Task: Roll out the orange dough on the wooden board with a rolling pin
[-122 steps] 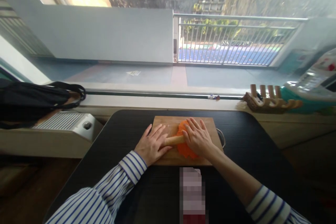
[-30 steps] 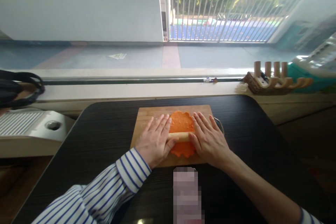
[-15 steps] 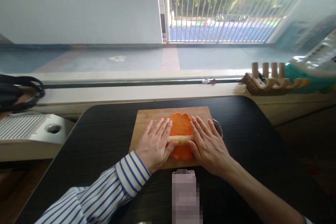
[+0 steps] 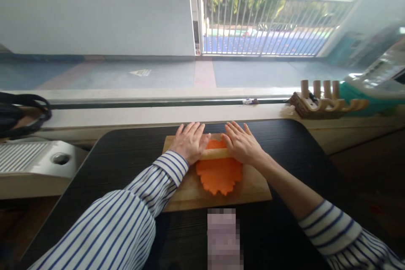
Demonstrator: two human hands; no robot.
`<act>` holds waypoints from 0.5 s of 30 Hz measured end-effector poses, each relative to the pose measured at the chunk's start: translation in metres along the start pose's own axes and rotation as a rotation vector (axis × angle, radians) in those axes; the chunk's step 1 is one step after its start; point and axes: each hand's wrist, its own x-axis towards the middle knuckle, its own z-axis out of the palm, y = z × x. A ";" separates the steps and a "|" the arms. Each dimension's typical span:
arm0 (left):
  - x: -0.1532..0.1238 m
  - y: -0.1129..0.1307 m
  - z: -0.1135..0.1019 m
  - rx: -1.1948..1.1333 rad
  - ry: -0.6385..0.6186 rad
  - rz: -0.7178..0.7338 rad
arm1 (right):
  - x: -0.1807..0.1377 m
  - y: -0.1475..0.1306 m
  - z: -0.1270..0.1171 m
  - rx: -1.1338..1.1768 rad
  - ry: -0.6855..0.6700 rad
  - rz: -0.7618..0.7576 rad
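A wooden rolling pin (image 4: 215, 154) lies crosswise on a flat orange sheet of dough (image 4: 219, 175) with a ragged edge; whether it is dough or clay I cannot tell. My left hand (image 4: 190, 142) rests flat over the pin's left end, fingers stretched forward. Over the right end lies my right hand (image 4: 241, 143), palm down, its fingers also extended. Both ends of the pin are hidden beneath the palms. Under the sheet is a wooden cutting board (image 4: 257, 187), with its far part partly covered by my hands.
The board sits on a black table (image 4: 120, 156). A pixelated pale object (image 4: 223, 236) lies near the front. On the sill behind stand a wooden rack (image 4: 319, 101) and a teal container (image 4: 357, 97). A black bag (image 4: 22, 114) is at the left.
Both hands have pushed forward, away from me, and the rolling pin has moved with them towards the far edge of the orange sheet. More of the sheet's near part shows.
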 end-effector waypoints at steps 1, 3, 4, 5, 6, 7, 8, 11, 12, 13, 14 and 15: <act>-0.005 0.001 0.001 0.003 0.022 0.019 | -0.006 -0.002 0.001 -0.011 0.013 -0.012; -0.020 0.005 0.002 0.015 0.057 0.080 | -0.026 -0.007 0.002 -0.040 0.052 -0.047; -0.028 0.008 0.002 0.019 0.059 0.112 | -0.036 -0.010 0.003 -0.057 0.078 -0.071; -0.036 0.010 0.002 0.017 0.059 0.128 | -0.046 -0.013 0.004 -0.068 0.100 -0.095; -0.042 0.012 0.001 0.014 0.056 0.142 | -0.054 -0.015 0.005 -0.075 0.125 -0.109; -0.046 0.014 0.001 0.016 0.053 0.149 | -0.059 -0.016 0.006 -0.081 0.135 -0.119; -0.047 0.014 0.000 0.022 0.052 0.144 | -0.061 -0.017 0.006 -0.083 0.138 -0.121; -0.035 0.012 0.000 0.037 0.031 0.101 | -0.048 -0.013 0.005 -0.074 0.107 -0.082; -0.028 0.009 0.000 0.034 0.018 0.083 | -0.040 -0.011 0.005 -0.064 0.089 -0.060; -0.020 0.007 0.001 0.028 0.009 0.069 | -0.031 -0.009 0.004 -0.049 0.070 -0.038; -0.013 0.005 0.001 0.020 0.007 0.057 | -0.023 -0.007 0.003 -0.030 0.050 -0.018; -0.006 0.002 0.002 0.012 0.011 0.049 | -0.015 -0.005 0.003 -0.009 0.030 -0.002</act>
